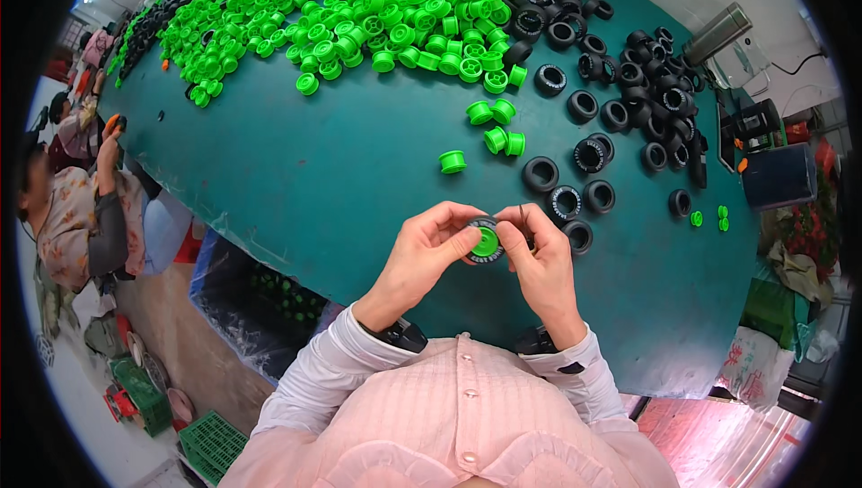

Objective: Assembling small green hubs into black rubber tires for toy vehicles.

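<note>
Near the front of the table, my left hand (415,259) grips a toy wheel, its thumb pressed on the face and its fingers behind. The wheel has a black rubber tyre (487,259) with pale lettering around a bright green rim (486,241). My right hand (546,271) closes on the wheel's right side with the thumb at the tyre's edge. Something thin and dark shows by the right fingers, too small to make out. Just beyond the right hand lie loose black tyres (565,203), and a single green rim (452,161) lies farther ahead.
A big heap of green rims (386,26) covers the far side of the green table (296,165). Black tyres (660,102) pile up at the far right, near a metal cylinder (718,32). Another person (85,210) sits at the left edge, above a blue-lined bin (220,295).
</note>
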Demonstrator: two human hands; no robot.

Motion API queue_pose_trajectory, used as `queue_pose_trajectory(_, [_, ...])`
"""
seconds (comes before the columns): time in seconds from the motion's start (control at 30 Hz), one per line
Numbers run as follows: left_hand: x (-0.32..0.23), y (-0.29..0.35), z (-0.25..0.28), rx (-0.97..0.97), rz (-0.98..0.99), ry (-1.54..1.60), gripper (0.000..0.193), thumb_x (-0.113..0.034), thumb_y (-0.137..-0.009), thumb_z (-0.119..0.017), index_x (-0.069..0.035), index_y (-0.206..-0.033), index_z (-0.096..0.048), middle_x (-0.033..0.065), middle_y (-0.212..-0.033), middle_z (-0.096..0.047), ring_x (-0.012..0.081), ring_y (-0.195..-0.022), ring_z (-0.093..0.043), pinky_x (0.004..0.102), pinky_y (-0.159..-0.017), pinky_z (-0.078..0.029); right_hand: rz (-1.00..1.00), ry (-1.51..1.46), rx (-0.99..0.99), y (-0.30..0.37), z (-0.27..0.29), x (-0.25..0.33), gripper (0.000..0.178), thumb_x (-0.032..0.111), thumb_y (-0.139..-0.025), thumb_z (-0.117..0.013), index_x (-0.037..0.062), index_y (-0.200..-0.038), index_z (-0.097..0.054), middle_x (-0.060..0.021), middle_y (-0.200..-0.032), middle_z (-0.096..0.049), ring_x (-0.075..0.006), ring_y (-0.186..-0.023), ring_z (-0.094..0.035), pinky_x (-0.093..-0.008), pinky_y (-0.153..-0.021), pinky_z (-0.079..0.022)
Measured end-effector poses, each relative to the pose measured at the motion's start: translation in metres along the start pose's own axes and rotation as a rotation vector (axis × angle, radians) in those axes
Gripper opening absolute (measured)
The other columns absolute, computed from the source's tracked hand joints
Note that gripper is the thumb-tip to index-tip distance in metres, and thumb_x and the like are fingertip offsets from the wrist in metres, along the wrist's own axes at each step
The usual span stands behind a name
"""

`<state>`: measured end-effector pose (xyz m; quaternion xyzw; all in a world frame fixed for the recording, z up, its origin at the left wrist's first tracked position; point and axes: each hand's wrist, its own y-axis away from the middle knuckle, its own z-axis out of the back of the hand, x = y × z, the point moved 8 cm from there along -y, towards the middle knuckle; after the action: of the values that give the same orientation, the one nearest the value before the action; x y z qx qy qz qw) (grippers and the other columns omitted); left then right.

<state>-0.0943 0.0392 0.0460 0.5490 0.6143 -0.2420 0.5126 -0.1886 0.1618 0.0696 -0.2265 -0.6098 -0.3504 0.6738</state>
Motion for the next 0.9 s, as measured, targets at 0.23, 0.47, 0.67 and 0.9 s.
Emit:
queue_pose_trajectory(0.23, [0.004, 0.001, 0.006, -0.037, -0.007, 0.083, 0.029, -0.016, -0.101, -0.065, 0.001, -0.124, -0.06, 0.0066, -0.111, -0.069, 0.0144, -0.105, -0.065, 0.031, -0.085, -0.056, 0.07, 0.072, -0.002, 0.002, -0.001, 0.015, 0.023, 0.007, -0.086, -0.076, -0.0022, -0.103, -0.065, -0.0043, -0.093, -0.068, -0.0057, -0.063, -0.051, -0.0225, -0.057, -0.041])
queue_pose_trajectory(0.47, [0.017, -0.001, 0.0, 0.113, 0.036, 0.408, 0.037, -0.026, -0.1, -0.068, 0.001, -0.125, -0.06, 0.0071, -0.115, -0.068, 0.0153, -0.103, -0.066, 0.0329, -0.088, -0.056, -0.117, -0.239, 0.07, -0.007, -0.005, 0.009, 0.022, 0.011, -0.09, -0.073, -0.0028, -0.105, -0.065, -0.0031, -0.092, -0.069, -0.0054, -0.065, -0.054, -0.0238, -0.056, -0.042])
queue_pose_trajectory(0.67, [0.009, 0.004, 0.004, 0.078, 0.084, 0.381, 0.04, -0.025, -0.101, -0.067, 0.001, -0.13, -0.057, 0.0094, -0.12, -0.067, 0.0184, -0.108, -0.067, 0.0371, -0.095, -0.056, 0.451, 0.289, -0.118, 0.01, -0.009, 0.04, 0.031, 0.008, -0.081, -0.083, 0.0033, -0.108, -0.069, -0.0052, -0.093, -0.063, -0.0098, -0.058, -0.053, -0.0256, -0.051, -0.041])
queue_pose_trajectory(0.9, [-0.026, 0.009, -0.006, -0.021, -0.227, 0.168, 0.061, -0.011, -0.09, -0.076, 0.002, -0.143, -0.048, 0.0167, -0.145, -0.055, 0.0261, -0.133, -0.054, 0.0403, -0.11, -0.047, -0.156, -0.232, 0.05, -0.001, -0.014, -0.004, 0.034, 0.014, -0.086, -0.081, 0.0011, -0.113, -0.065, -0.0008, -0.087, -0.067, -0.0018, -0.059, -0.045, -0.0216, -0.052, -0.036])
